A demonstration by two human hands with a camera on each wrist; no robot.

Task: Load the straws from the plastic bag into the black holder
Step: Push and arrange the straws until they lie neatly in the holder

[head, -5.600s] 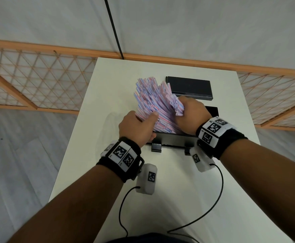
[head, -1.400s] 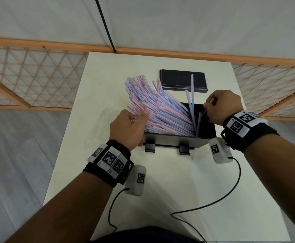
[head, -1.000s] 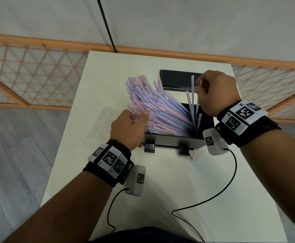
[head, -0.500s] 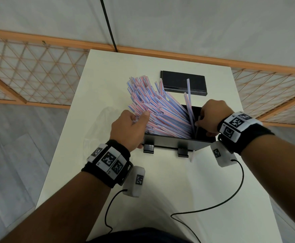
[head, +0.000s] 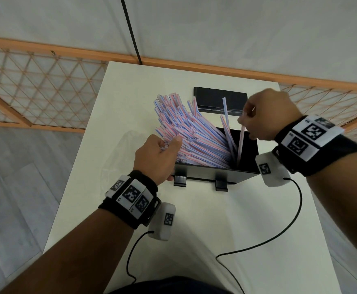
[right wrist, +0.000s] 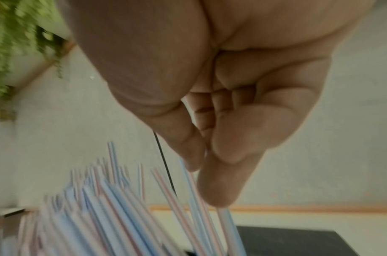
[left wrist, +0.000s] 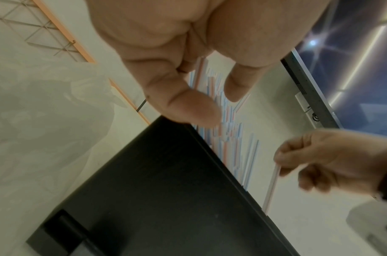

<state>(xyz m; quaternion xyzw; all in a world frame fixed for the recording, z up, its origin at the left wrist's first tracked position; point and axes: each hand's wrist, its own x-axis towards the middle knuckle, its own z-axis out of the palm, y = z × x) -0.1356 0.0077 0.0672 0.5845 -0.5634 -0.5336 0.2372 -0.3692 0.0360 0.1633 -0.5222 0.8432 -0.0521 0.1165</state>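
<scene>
The black holder [head: 200, 174] stands mid-table with a thick bundle of pink-and-blue striped straws [head: 190, 134] leaning out of it to the left. My left hand [head: 171, 143] grips the bundle's lower left side, thumb in front, beside the holder's left wall [left wrist: 166, 190]. My right hand [head: 244, 117] is above the holder's right end and pinches the top of a single straw [head: 241, 143], whose lower end dips into the holder. In the right wrist view, thumb and fingertips [right wrist: 219, 187] close on that straw [right wrist: 226, 223]. A few loose straws [head: 226, 124] stand between the straw and the bundle.
A flat black lid [head: 220, 98] lies behind the holder. The crumpled clear plastic bag [head: 118, 158] lies on the white table [head: 226, 219] left of my left hand. Wrist-camera cables trail over the near table. An orange lattice fence [head: 35, 92] and a wall stand behind.
My right hand, low inside the holder half a second ago, has risen and now pinches a single straw by its top. My left hand has stayed on the bundle.
</scene>
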